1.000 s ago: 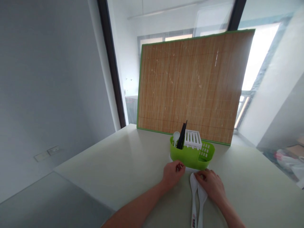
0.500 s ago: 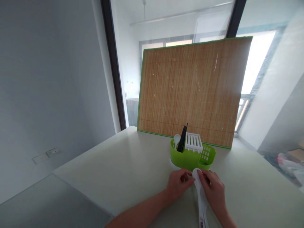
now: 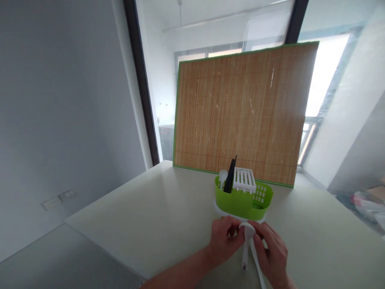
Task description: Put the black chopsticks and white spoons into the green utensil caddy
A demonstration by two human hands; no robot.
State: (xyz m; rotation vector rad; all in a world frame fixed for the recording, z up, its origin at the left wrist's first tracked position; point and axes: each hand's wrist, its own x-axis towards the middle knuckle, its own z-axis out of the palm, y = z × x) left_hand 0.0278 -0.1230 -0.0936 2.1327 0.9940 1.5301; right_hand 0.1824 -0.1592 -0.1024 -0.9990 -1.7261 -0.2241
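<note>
White spoon point(image 3: 248, 230) sits between both hands at the near right part of the pale table point(image 3: 168, 212), just in front of the green caddy, its broad head at the far end and its handle pointing toward the near side. The left hand point(image 3: 226, 237) has its thumb and fingertips pinched on the left edge of the head. The right hand point(image 3: 270, 249) grips the right edge, its fingers bent. Just right of that handle runs a second white handle point(image 3: 256, 259), partly behind the right hand; its far end is hidden.

The green caddy point(image 3: 236, 204) stands upright on a white base point(image 3: 220, 209). In its left part are a smaller spoon point(image 3: 223, 176) and black chopsticks point(image 3: 230, 176); a white slotted rack point(image 3: 244, 179) sits at its middle. Farther back, a bamboo mat point(image 3: 240, 112) with green edging stands upright.
</note>
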